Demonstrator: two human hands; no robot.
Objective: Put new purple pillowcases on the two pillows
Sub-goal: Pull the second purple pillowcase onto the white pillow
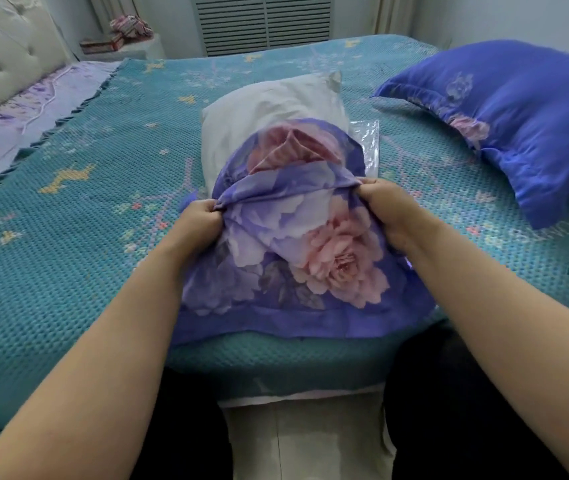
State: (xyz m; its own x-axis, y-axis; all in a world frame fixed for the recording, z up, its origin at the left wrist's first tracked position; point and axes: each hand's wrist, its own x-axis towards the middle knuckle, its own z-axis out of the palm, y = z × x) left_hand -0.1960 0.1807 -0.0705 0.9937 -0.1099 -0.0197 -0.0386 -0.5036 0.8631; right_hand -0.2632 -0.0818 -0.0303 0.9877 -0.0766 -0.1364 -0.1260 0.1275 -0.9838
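On the near edge of the bed, over the teal waffle-weave bedspread (78, 237): a white pillow (258, 112) lying lengthwise, its near half inside a purple floral pillowcase (303, 258), far half bare. Bunched at the open mouth, the pillowcase fabric, with pink peony print facing up and a plain purple border toward the bed's edge. Left hand (200, 218) curled tight, pinching a fold of the case at its left side; right hand (385, 202) likewise fisted around the gathered hem at the right side, knuckles up. Both forearms stretched forward from the bottom corners. Just beside the pillow on the right, partly under it, a clear plastic wrapper (367, 143). Farther right, well apart, a second pillow (518, 123) fully dressed in purple, propped on the spread. At far left, a lilac sheet (16, 126) below a tufted headboard (2, 53); behind, a louvred panel (265, 22).
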